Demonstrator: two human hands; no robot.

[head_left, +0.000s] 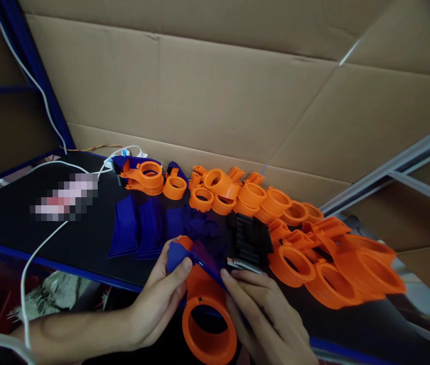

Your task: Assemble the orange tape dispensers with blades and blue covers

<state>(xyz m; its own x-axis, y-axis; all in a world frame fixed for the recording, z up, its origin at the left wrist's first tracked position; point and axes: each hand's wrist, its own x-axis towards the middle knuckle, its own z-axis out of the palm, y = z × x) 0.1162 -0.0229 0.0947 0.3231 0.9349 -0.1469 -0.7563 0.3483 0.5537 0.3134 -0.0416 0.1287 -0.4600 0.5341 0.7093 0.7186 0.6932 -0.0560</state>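
Note:
My left hand (161, 299) and my right hand (264, 314) together hold an orange plastic ring part (207, 319) with a blue plastic piece (184, 256) set against its top. The left thumb presses on the blue piece. My right fingers lie along the blue piece's edge, next to a small metallic piece (243, 264). Both hands are at the near edge of the black table (85, 238).
Many orange rings (252, 197) lie in a row along the cardboard wall (215, 101). Larger orange rings (336, 268) sit at the right. Blue flat parts (134, 228) and a black ribbed part (250, 235) lie mid-table. White cables (43, 243) cross the left side.

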